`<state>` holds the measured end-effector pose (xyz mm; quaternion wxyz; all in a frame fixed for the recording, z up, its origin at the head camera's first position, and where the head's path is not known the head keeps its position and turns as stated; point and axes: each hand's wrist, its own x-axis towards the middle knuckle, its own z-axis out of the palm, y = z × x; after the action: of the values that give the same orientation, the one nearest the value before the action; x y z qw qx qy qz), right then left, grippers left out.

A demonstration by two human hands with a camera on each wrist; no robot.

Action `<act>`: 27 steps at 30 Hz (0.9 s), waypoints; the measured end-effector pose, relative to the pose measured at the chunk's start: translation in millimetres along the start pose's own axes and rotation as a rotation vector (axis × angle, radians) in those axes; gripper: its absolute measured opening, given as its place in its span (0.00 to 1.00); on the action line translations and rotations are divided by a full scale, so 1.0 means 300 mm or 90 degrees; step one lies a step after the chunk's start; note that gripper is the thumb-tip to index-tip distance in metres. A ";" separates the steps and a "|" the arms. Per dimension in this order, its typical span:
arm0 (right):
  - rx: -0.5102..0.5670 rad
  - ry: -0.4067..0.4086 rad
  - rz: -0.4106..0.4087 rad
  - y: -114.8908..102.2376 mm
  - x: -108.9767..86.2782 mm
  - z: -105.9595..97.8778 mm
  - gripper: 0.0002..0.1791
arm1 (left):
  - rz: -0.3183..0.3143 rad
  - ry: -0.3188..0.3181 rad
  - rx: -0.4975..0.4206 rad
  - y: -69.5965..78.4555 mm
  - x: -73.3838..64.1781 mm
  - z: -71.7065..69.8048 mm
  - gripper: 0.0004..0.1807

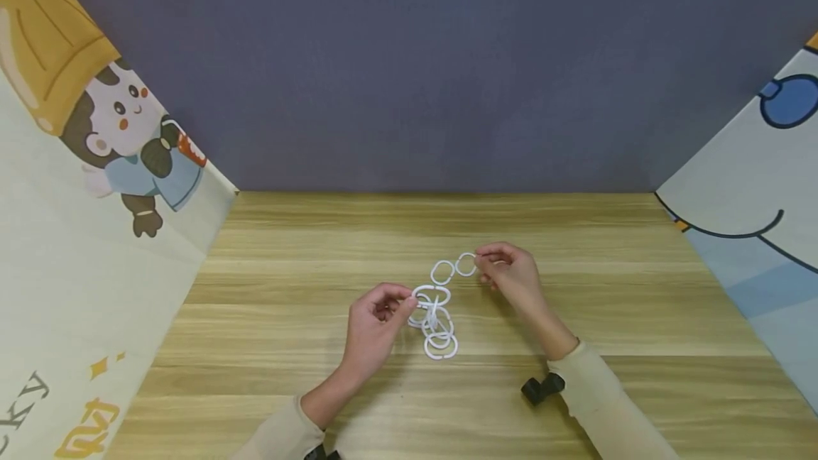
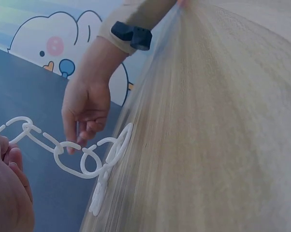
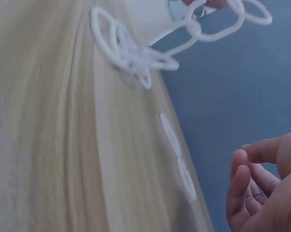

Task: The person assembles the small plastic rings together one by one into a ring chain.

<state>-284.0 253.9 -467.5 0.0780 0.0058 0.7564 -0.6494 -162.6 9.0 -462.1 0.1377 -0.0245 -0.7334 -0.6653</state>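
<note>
My left hand [image 1: 373, 329] pinches one ring of a linked chain of white plastic rings [image 1: 437, 329], each with a small gap. Part of the chain hangs from these fingers, and its lower rings lie bunched on the table. Beyond the bunch, two white rings [image 3: 169, 133] lie flat and end to end on the wood. Over the farther one hovers my right hand [image 1: 511, 272], its fingertips overlapping that ring's edge in the head view. In the right wrist view, the right fingers [image 3: 240, 181] are loosely curled, with nothing between them and apart from the rings.
The wood-grain table [image 1: 287, 233] meets a dark blue-grey panel [image 1: 409, 77] at the back. Cartoon-printed panels stand at the left [image 1: 128, 233] and right [image 1: 722, 162]. A small black device [image 1: 543, 387] is strapped at the right wrist.
</note>
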 end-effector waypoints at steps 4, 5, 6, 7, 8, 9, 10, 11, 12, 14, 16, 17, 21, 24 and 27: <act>-0.015 0.015 -0.020 0.030 0.032 0.000 0.13 | -0.001 -0.001 -0.002 -0.001 0.001 0.002 0.04; -0.028 0.018 -0.031 0.039 0.039 0.000 0.13 | -0.001 -0.001 -0.003 -0.002 0.001 0.002 0.04; -0.044 0.020 -0.045 0.047 0.046 0.000 0.12 | -0.001 -0.001 -0.004 -0.002 0.001 0.002 0.04; -0.060 0.023 -0.059 0.055 0.053 0.001 0.12 | -0.001 -0.002 -0.005 -0.002 0.000 0.002 0.04; -0.084 0.027 -0.075 0.063 0.060 0.001 0.11 | 0.000 -0.003 -0.005 -0.003 0.000 0.002 0.04; -0.105 0.030 -0.091 0.070 0.067 0.000 0.11 | 0.000 -0.003 -0.003 -0.004 0.000 0.003 0.04; -0.129 0.032 -0.104 0.077 0.074 0.000 0.11 | 0.002 -0.004 -0.002 -0.005 0.001 0.003 0.04; -0.148 0.036 -0.113 0.083 0.080 0.000 0.10 | 0.003 -0.004 -0.001 -0.005 0.001 0.003 0.04; -0.163 0.037 -0.121 0.089 0.086 0.000 0.11 | 0.004 -0.005 0.000 -0.005 0.002 0.003 0.04; -0.186 0.041 -0.129 0.101 0.096 0.000 0.11 | 0.006 -0.005 0.000 -0.006 0.002 0.004 0.04; -0.200 0.043 -0.130 0.111 0.104 0.001 0.12 | 0.007 -0.005 -0.003 -0.007 0.003 0.004 0.04; -0.205 0.043 -0.128 0.116 0.107 0.002 0.12 | 0.006 -0.005 -0.005 -0.007 0.003 0.004 0.04; -0.250 0.058 -0.122 0.130 0.119 0.007 0.13 | 0.004 -0.006 -0.006 -0.006 0.002 0.005 0.04; -0.296 0.071 -0.118 0.132 0.121 0.012 0.13 | 0.000 -0.006 -0.004 -0.005 0.001 0.006 0.05; -0.332 0.079 -0.114 0.130 0.118 0.016 0.12 | -0.006 -0.005 -0.003 -0.003 0.000 0.007 0.05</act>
<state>-314.1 252.0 -511.0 -0.0273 -0.0412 0.8987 -0.4358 -163.1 10.9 -463.2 0.1319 -0.0237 -0.7327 -0.6673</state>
